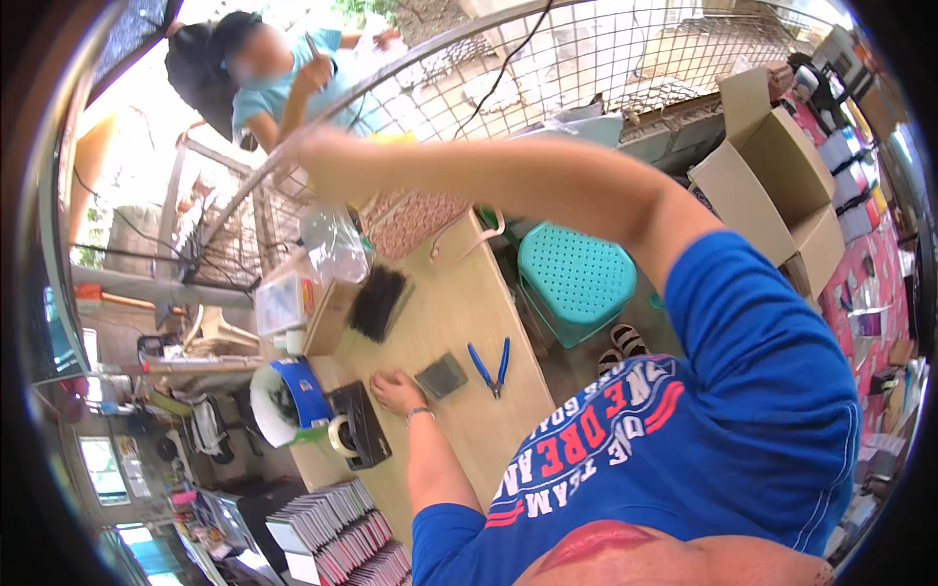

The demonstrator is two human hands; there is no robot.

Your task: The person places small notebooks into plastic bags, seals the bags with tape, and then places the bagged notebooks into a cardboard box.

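Note:
My left hand lies on the wooden table with its fingers stretched out. Beside it sits a black tape dispenser with a roll of tape. Just right of that hand is a small dark grey flat square piece, and further right lie blue-handled pliers with their handles spread. My right arm reaches across the top of the table, and motion smears my right hand near the mesh fence. Whether it holds anything does not show. Below it are a clear plastic bag and a pink woven bag.
A dark bristly bundle lies at the table's far end. A turquoise stool stands right of the table, with an open cardboard box beyond. Behind the wire mesh is a person in light blue. Stacked cases stand at lower left.

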